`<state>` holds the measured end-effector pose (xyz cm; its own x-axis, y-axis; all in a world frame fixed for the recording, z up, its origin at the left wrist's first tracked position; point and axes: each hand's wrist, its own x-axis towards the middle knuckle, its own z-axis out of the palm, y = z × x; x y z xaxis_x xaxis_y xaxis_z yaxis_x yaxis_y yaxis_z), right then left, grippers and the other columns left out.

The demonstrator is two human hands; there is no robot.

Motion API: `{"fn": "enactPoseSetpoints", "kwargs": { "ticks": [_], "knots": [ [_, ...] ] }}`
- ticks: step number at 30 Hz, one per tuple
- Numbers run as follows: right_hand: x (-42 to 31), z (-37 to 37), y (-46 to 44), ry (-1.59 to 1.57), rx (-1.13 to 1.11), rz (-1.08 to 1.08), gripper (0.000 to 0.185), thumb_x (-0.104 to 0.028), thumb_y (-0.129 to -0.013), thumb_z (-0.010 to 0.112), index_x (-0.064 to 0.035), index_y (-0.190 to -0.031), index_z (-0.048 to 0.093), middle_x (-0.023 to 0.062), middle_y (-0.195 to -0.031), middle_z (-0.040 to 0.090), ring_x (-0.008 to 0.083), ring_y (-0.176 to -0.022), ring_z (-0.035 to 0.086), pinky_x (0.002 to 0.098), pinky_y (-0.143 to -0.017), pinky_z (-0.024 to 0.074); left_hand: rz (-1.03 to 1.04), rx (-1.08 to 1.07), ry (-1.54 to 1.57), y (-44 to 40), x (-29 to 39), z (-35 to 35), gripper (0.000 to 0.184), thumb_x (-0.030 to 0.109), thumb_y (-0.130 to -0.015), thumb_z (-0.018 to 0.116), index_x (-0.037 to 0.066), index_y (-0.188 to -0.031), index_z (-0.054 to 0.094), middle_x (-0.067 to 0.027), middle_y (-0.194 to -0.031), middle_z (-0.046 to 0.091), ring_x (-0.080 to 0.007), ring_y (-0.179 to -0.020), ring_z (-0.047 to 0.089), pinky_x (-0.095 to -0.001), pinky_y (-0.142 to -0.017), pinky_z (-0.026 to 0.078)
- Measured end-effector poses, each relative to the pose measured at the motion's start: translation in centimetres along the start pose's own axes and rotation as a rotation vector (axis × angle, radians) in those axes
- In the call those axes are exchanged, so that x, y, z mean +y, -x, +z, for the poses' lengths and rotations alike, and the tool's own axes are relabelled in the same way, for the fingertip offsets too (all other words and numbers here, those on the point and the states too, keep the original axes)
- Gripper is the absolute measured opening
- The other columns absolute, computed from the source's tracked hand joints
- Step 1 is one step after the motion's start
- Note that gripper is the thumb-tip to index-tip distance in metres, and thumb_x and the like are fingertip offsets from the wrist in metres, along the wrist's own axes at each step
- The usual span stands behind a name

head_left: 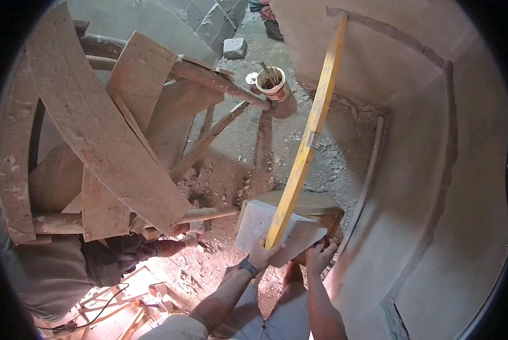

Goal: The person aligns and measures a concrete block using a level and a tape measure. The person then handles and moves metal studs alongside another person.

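In the head view, seemingly at the step of handling bar [303, 158] and block [304, 231] together. Grasping the bar's lower end with the left hand [263, 252], right over the pale block; hard to tell whether bearing on the block as well. Holding the right hand [320, 255] with curled fingers at the block's right edge; cannot tell whether gripping that edge or something small beside it. Block lying tilted, partly in front of a brown box [310, 203]; unclear whether resting on it. By judgement, calling for a steady hold on the block and care with the bar's far end, close to the wall [418, 147].

Underfoot, a dusty floor [231, 161] strewn with rubble. Farther off, a bucket [277, 95] with tools sticking out, and a loose block [235, 49]. To the left, rough planks [106, 133] leaning across poles [215, 81]; below them, a co-worker [53, 272] beside a bright glow. To the right, plaster with a rough channel [450, 130], and a pipe [369, 170] along its foot.
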<state>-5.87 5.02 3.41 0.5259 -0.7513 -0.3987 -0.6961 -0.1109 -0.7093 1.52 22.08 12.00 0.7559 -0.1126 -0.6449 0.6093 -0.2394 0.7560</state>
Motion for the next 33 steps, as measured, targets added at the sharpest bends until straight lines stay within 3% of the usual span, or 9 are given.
{"fn": "enactPoseSetpoints", "kwargs": {
  "ticks": [4,7,13,19,22,25,27,29,33],
  "knots": [
    [0.2,-0.1,1.2,0.121,-0.006,-0.147,0.052,-0.026,-0.092,0.059,0.0065,-0.129,0.042,0.0277,-0.128,0.043,0.0438,-0.120,0.040,0.0544,-0.104,0.0311,0.032,0.060,-0.164,2.1,0.1,1.7,0.048,0.034,-0.075,0.079,-0.002,-0.102,0.063,-0.0132,-0.091,0.069,-0.0192,-0.081,0.065,-0.0319,-0.072,0.052],
    [0.4,-0.6,1.0,0.175,0.000,-0.241,0.056,-0.029,-0.092,0.060,0.0076,-0.129,0.040,0.0271,-0.130,0.041,0.0439,-0.120,0.040,0.0534,-0.104,0.0320,0.045,0.091,-0.359,4.4,-1.1,2.7,0.053,0.039,-0.073,0.079,-0.002,-0.102,0.063,-0.0191,-0.091,0.069,-0.0264,-0.081,0.068,-0.0361,-0.073,0.053],
    [0.4,-2.7,-0.7,-0.015,-0.145,-0.128,0.072,-0.043,-0.092,0.062,0.0072,-0.136,0.035,0.0268,-0.129,0.042,0.0384,-0.125,0.039,0.0476,-0.108,0.0294,0.003,0.169,-0.485,9.4,-3.9,4.3,0.053,0.042,-0.073,0.079,0.000,-0.101,0.064,-0.0202,-0.088,0.069,-0.0336,-0.080,0.069,-0.0409,-0.071,0.053],
    [1.3,-3.6,-5.0,-0.206,-0.157,-0.044,0.048,-0.037,-0.096,0.057,0.0018,-0.124,0.052,0.0101,-0.111,0.057,0.0181,-0.094,0.057,0.0321,-0.086,0.0469,0.138,0.204,-0.557,8.9,-3.9,7.2,0.054,0.039,-0.073,0.080,0.003,-0.107,0.060,-0.0190,-0.091,0.068,-0.0359,-0.086,0.067,-0.0437,-0.074,0.053],
    [-2.5,-5.4,-6.8,-0.443,-0.274,-0.094,0.032,-0.027,-0.100,0.051,0.0012,-0.115,0.057,0.0063,-0.099,0.061,0.0137,-0.092,0.056,0.0294,-0.084,0.0456,0.166,0.252,-0.558,7.9,-3.2,9.5,0.053,0.039,-0.072,0.080,0.004,-0.106,0.060,-0.0180,-0.093,0.067,-0.0370,-0.088,0.065,-0.0453,-0.075,0.052],
    [-9.2,-5.5,-6.4,-0.751,-0.353,-0.020,0.028,-0.025,-0.097,0.056,0.0018,-0.106,0.059,0.0106,-0.097,0.061,0.0176,-0.094,0.059,0.0312,-0.083,0.0463,0.182,0.254,-0.563,7.3,-2.5,11.4,0.053,0.040,-0.073,0.079,0.004,-0.106,0.059,-0.0176,-0.095,0.064,-0.0369,-0.090,0.064,-0.0459,-0.075,0.051],
    [-12.5,-6.2,-6.3,-0.805,-0.462,0.146,0.029,-0.028,-0.095,0.059,0.0006,-0.099,0.061,0.0076,-0.083,0.062,0.0148,-0.074,0.062,0.0285,-0.067,0.0486,0.210,0.228,-0.605,7.9,-2.0,12.5,0.053,0.042,-0.074,0.078,0.005,-0.106,0.058,-0.0178,-0.097,0.063,-0.0368,-0.090,0.063,-0.0458,-0.074,0.051],
    [-12.5,-6.2,-6.7,-0.524,-0.305,0.062,0.035,-0.033,-0.092,0.065,0.0012,-0.097,0.060,0.0049,-0.073,0.062,0.0146,-0.058,0.060,0.0286,-0.053,0.0467,0.094,0.130,-0.552,8.2,-3.0,13.5,0.053,0.042,-0.076,0.076,0.005,-0.110,0.058,-0.0178,-0.099,0.061,-0.0364,-0.097,0.060,-0.0458,-0.081,0.049],
    [-11.1,-6.4,-6.5,-0.455,-0.214,0.130,0.037,-0.034,-0.087,0.073,-0.0005,-0.093,0.059,0.0045,-0.070,0.060,0.0109,-0.055,0.058,0.0267,-0.050,0.0477,0.317,-0.051,-0.393,8.4,-2.6,13.3,0.065,0.040,-0.080,0.074,0.001,-0.127,0.049,-0.0199,-0.111,0.057,-0.0377,-0.113,0.052,-0.0436,-0.099,0.041]
  ]
}}
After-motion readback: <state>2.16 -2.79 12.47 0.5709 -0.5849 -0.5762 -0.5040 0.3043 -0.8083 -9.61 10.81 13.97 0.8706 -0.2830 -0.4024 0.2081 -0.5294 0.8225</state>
